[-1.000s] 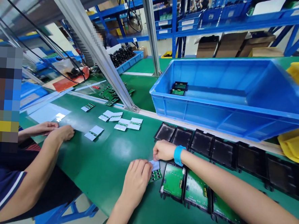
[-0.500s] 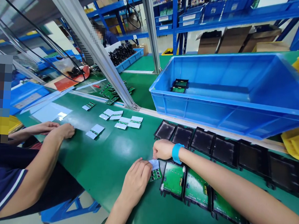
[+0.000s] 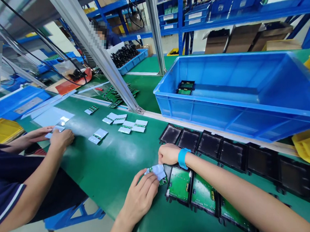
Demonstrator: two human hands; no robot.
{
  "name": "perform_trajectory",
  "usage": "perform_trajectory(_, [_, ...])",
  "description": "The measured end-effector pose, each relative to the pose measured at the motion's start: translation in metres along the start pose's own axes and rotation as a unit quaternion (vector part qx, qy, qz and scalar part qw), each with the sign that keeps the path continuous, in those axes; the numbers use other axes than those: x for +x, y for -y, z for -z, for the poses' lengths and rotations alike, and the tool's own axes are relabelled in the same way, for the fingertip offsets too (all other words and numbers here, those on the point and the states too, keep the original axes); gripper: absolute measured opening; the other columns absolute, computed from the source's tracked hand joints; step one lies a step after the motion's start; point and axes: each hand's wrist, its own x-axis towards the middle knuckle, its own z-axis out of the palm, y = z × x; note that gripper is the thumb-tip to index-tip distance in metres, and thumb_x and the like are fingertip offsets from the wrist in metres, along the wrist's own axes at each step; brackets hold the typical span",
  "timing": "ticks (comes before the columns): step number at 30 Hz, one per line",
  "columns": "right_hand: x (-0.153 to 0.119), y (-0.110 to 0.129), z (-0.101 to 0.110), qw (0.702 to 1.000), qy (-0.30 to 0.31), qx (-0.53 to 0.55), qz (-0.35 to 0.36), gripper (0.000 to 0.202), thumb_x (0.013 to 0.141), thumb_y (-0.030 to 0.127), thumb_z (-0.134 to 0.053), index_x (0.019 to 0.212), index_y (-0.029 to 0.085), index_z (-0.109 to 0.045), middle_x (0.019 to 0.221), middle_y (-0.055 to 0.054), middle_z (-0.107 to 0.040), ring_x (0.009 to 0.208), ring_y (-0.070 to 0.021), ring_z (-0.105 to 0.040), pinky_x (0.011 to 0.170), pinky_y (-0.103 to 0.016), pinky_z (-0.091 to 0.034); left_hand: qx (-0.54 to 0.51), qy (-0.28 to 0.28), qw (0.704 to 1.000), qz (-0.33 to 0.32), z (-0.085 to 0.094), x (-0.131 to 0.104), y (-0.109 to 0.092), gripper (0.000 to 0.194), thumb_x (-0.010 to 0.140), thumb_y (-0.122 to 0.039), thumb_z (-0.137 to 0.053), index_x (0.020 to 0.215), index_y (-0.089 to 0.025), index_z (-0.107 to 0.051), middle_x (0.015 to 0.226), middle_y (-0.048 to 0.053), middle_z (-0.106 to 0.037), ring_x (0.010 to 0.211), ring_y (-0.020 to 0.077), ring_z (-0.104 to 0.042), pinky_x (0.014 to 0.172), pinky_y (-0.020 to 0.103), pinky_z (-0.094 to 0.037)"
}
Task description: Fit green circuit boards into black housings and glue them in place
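Note:
My left hand (image 3: 143, 192) has its fingers bent over a small green board with a pale film (image 3: 159, 171) on it, low on the green table. My right hand (image 3: 168, 154), with a blue band at the wrist, is curled just above that board's upper corner; what its fingers hold, if anything, is hidden. Right of the board lies a row of black frames with green circuit boards (image 3: 179, 184), partly under my right forearm. Behind my right hand runs a row of black frames (image 3: 189, 139) with dark faces.
A large blue bin (image 3: 223, 115) with two framed boards inside stands behind the rows. Film-covered small boards (image 3: 98, 136) lie at centre left. A co-worker's hands (image 3: 61, 138) hold a similar piece at left. A metal post (image 3: 115, 71) slants down to the table.
My left hand has shifted slightly left and down, and more of the pale film shows beside its fingers. The co-worker's hands now hold a film-covered piece. My right hand is nearly still.

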Motion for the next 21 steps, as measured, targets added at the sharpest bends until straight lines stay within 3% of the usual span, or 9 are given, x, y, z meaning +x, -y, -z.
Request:
perform_trajectory(11, [0.004,-0.003,-0.004,1.000,-0.004,-0.001,0.004,0.018,0.094,0.030,-0.066,0.100,0.014,-0.068,0.111,-0.006,-0.068,0.107,-0.0221,-0.064,0.094,-0.043,-0.053,0.005,0.005,1.000,-0.005,0.000,-0.011,-0.009,0.027,0.098,-0.005,-0.040,0.099,-0.014,-0.065,0.093,0.005,-0.074,0.092,0.0187,-0.068,0.106,0.043,-0.039])
perform_trajectory(18, [0.008,-0.008,-0.008,1.000,-0.015,0.003,0.012,0.019,0.094,0.032,-0.066,0.100,0.014,-0.068,0.110,-0.006,-0.069,0.107,-0.0222,-0.064,0.095,-0.044,-0.052,0.000,0.007,1.000,0.017,-0.001,-0.013,-0.011,0.019,0.097,-0.006,-0.046,0.098,-0.012,-0.065,0.092,0.006,-0.073,0.092,0.0194,-0.067,0.106,0.045,-0.038])
perform_trajectory(21, [0.010,-0.012,-0.010,0.999,-0.023,0.009,0.029,0.018,0.095,0.032,-0.065,0.099,0.015,-0.068,0.107,-0.005,-0.069,0.105,-0.0214,-0.065,0.094,-0.043,-0.052,-0.036,0.002,0.997,0.064,0.000,-0.012,-0.011,0.008,0.095,-0.011,-0.055,0.098,-0.014,-0.062,0.091,0.004,-0.070,0.092,0.0187,-0.066,0.108,0.045,-0.036])
